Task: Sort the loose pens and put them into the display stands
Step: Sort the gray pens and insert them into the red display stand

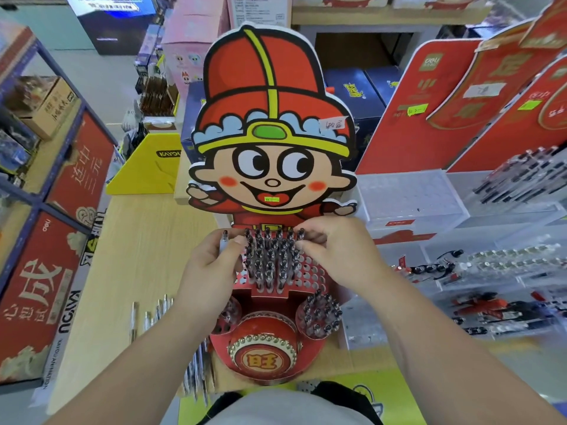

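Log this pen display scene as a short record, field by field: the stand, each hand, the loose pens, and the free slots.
Stand: red cardboard cartoon-boy display stand, holed tiers partly filled with dark-tipped pens
Left hand: holds a clear pen at the stand's left edge
Right hand: pinches the back-row pen at the right end
Right round cup: packed with pens
Loose pens: lying on the light wooden tabletop, left of the stand
Empty holes: many, right side of the tiers

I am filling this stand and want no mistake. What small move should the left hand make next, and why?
Probably lower the pen in the left hand into an empty hole on the stand; central holes are full, free ones lie beside that hand.
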`<state>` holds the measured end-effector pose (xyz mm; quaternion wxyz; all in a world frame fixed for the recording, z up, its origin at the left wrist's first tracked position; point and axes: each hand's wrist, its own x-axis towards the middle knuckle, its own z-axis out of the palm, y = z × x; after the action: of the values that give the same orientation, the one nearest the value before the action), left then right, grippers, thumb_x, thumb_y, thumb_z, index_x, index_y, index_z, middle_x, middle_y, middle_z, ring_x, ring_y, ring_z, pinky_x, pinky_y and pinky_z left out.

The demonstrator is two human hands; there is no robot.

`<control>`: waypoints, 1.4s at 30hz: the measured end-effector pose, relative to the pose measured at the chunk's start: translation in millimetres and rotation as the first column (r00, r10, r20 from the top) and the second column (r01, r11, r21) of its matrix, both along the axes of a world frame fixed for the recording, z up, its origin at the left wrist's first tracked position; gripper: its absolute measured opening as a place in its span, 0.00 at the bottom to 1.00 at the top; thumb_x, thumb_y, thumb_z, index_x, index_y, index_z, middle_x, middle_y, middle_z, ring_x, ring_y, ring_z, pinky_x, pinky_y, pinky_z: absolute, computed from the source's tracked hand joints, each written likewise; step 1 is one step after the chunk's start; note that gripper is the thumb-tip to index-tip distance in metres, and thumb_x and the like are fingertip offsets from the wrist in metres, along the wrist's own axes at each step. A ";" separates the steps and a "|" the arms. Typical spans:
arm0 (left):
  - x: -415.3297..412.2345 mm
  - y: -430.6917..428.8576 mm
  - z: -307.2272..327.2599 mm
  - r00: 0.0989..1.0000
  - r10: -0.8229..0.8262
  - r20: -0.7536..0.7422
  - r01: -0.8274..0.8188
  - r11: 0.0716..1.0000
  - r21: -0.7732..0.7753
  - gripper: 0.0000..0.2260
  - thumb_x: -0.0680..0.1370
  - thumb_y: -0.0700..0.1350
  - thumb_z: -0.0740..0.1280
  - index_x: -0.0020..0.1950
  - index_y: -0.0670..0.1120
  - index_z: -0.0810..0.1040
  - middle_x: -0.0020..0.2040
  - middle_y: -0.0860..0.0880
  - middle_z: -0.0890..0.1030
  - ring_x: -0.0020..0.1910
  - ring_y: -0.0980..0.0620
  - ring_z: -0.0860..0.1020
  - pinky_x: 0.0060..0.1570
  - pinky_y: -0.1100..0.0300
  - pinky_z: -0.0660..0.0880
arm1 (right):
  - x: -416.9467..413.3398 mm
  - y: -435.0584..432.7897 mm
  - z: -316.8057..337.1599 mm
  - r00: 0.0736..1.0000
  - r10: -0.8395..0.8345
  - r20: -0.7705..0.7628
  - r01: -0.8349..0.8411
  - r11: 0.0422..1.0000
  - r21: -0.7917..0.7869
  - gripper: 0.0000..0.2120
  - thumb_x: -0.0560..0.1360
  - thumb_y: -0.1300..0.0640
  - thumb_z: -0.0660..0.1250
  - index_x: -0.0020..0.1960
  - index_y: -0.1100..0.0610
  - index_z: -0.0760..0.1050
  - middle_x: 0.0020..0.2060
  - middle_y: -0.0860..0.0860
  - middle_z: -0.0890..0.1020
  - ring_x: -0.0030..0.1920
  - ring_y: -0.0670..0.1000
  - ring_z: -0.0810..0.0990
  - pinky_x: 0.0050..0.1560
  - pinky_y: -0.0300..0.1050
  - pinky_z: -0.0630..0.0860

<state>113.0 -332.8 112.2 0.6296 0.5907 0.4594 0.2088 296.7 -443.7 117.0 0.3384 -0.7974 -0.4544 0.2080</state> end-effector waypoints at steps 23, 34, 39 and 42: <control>0.5 -5.6 8.2 0.998 -0.069 0.005 0.069 0.998 0.008 0.06 0.83 0.49 0.63 0.53 0.58 0.79 0.30 0.63 0.77 0.27 0.60 0.73 0.36 0.57 0.66 | -2.9 3.5 4.3 0.996 0.076 0.048 -0.073 0.995 -0.070 0.09 0.75 0.60 0.73 0.53 0.50 0.84 0.42 0.44 0.85 0.44 0.43 0.82 0.50 0.48 0.81; -6.5 -0.3 12.1 0.996 0.017 0.085 -0.017 1.000 0.003 0.11 0.85 0.48 0.54 0.51 0.50 0.75 0.36 0.47 0.70 0.30 0.53 0.65 0.33 0.56 0.62 | -9.0 -4.7 5.6 0.999 0.023 0.043 -0.019 0.996 -0.087 0.14 0.78 0.57 0.70 0.63 0.50 0.81 0.42 0.35 0.78 0.42 0.34 0.78 0.46 0.27 0.72; -11.7 -2.1 23.0 0.992 -0.038 0.119 0.029 0.997 0.075 0.10 0.86 0.45 0.53 0.46 0.47 0.68 0.38 0.46 0.70 0.33 0.48 0.65 0.35 0.52 0.64 | -12.0 -7.3 12.1 0.996 -0.075 0.049 0.076 0.997 -0.010 0.18 0.77 0.58 0.70 0.67 0.51 0.78 0.47 0.40 0.82 0.44 0.39 0.81 0.52 0.41 0.80; -12.9 0.5 33.0 0.976 0.021 0.215 -0.030 0.999 0.038 0.10 0.86 0.46 0.55 0.47 0.48 0.71 0.37 0.48 0.72 0.33 0.47 0.67 0.38 0.48 0.64 | -23.2 -7.3 27.2 0.974 -0.205 0.095 0.185 0.966 0.183 0.11 0.77 0.57 0.70 0.59 0.51 0.81 0.42 0.38 0.82 0.44 0.39 0.80 0.46 0.34 0.78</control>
<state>100.1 -332.4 145.1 0.6604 0.5717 0.3920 0.2888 273.4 -451.0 144.2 0.3989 -0.8162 -0.4086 0.0877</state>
